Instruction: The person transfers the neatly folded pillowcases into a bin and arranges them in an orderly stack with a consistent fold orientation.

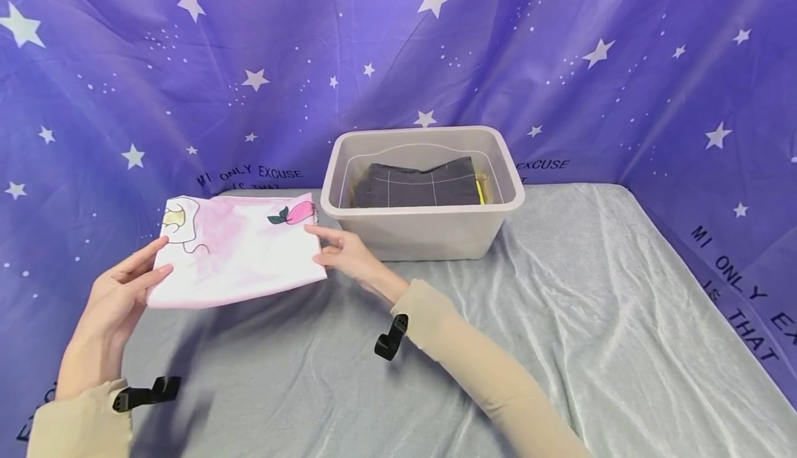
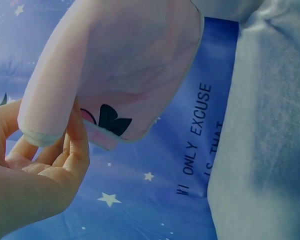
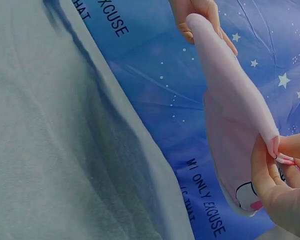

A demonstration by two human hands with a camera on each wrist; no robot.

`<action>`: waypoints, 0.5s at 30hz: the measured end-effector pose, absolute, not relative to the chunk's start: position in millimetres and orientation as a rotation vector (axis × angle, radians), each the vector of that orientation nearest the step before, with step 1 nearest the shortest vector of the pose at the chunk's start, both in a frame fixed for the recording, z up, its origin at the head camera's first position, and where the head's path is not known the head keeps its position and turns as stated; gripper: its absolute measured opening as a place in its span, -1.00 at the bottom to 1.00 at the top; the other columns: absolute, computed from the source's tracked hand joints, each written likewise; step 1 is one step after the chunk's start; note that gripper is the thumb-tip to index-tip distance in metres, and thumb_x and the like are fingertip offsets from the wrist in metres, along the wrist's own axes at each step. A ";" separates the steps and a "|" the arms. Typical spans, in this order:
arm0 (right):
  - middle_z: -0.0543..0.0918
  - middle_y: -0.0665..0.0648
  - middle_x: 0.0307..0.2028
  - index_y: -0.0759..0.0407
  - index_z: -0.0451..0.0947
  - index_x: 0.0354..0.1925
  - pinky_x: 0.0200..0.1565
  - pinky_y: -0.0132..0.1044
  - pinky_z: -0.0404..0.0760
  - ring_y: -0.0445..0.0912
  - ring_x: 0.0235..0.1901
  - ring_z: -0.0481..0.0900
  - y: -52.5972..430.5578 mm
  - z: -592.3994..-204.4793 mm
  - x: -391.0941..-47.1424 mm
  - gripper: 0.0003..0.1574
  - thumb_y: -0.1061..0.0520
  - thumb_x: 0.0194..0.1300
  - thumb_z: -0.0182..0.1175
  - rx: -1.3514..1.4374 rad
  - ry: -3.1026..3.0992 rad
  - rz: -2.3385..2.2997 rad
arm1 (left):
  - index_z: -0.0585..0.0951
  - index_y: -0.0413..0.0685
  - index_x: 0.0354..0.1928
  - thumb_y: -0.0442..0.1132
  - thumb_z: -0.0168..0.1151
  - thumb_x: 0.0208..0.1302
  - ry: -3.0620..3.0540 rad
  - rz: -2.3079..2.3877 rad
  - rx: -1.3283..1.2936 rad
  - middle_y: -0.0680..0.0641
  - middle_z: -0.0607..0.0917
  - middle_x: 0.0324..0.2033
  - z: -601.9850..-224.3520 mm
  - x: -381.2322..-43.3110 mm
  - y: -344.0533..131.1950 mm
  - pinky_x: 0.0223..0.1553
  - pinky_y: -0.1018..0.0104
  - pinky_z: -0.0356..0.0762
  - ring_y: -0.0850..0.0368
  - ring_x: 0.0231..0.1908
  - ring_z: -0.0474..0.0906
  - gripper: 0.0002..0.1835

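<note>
A folded pink-and-white cloth (image 1: 239, 250) with a cartoon print and a pink fruit is held up in the air, left of the bin. My left hand (image 1: 112, 299) pinches its left edge between thumb and fingers. At the right edge, my right hand (image 1: 351, 257) pinches it the same way. The left wrist view shows the rounded fold of the cloth (image 2: 55, 85) in the left hand (image 2: 45, 185), with a layer hanging behind. In the right wrist view, the right hand (image 3: 285, 190) grips the near end of the cloth (image 3: 235, 95).
A light grey plastic bin (image 1: 429, 223) stands at the back of the table. In it lies a folded dark cloth with white grid lines (image 1: 423, 187), with something yellow (image 1: 480, 191) beside it. Grey velvety fabric (image 1: 598, 319) covers the table; a purple star-print curtain (image 1: 398, 50) surrounds it.
</note>
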State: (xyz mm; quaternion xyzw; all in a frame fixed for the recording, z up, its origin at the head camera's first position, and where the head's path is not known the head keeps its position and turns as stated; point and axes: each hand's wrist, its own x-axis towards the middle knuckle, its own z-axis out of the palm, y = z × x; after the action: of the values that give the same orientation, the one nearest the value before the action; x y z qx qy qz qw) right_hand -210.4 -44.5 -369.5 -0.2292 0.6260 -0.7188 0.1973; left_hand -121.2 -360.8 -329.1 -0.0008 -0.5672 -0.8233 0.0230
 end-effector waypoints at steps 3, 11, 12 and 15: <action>0.63 0.13 -0.46 0.24 0.28 0.26 -0.24 -0.39 0.57 -0.30 -0.49 0.51 -43.7 -366.8 -210.8 -0.31 0.48 0.15 0.08 -0.677 1.777 -2.019 | 0.61 -0.03 0.01 -0.67 -0.06 0.16 -1.678 -2.586 -0.023 0.01 0.69 -0.21 -326.8 -118.9 -357.7 -0.38 0.36 0.59 0.20 -0.28 0.63 -0.49; 0.41 0.32 0.15 0.27 0.21 0.29 -0.29 -0.48 0.46 -0.33 -0.54 0.43 -38.4 -354.1 -210.8 -0.30 0.47 0.18 0.06 -0.776 1.765 -2.024 | 0.57 -0.11 0.05 -0.71 -0.11 0.15 -1.519 -2.621 -0.107 -0.06 0.69 -0.19 -317.2 -113.8 -350.0 -0.36 0.34 0.60 0.15 -0.25 0.64 -0.47; 0.40 0.34 0.15 0.27 0.21 0.29 -0.28 -0.49 0.46 -0.33 -0.54 0.43 -37.3 -352.2 -210.9 -0.30 0.47 0.18 0.05 -0.783 1.757 -2.029 | 0.57 -0.12 0.05 -0.72 -0.12 0.15 -1.506 -2.620 -0.121 -0.07 0.69 -0.18 -316.1 -113.5 -348.7 -0.36 0.33 0.60 0.14 -0.25 0.64 -0.47; 0.39 0.32 0.17 0.26 0.21 0.29 -0.32 -0.48 0.43 -0.32 -0.56 0.40 -32.8 -346.3 -211.7 -0.29 0.48 0.18 0.06 -0.806 1.747 -2.051 | 0.56 -0.15 0.06 -0.73 -0.12 0.14 -1.464 -2.611 -0.144 -0.09 0.68 -0.17 -313.6 -113.3 -343.3 -0.35 0.32 0.60 0.13 -0.24 0.63 -0.46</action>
State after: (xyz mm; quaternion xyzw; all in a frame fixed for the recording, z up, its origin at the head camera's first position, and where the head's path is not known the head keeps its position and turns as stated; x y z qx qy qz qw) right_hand -211.7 -32.8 -346.3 -0.2826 0.6129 -0.7195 0.1639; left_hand -113.3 -343.3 -313.6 -0.0480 -0.4873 -0.8689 0.0721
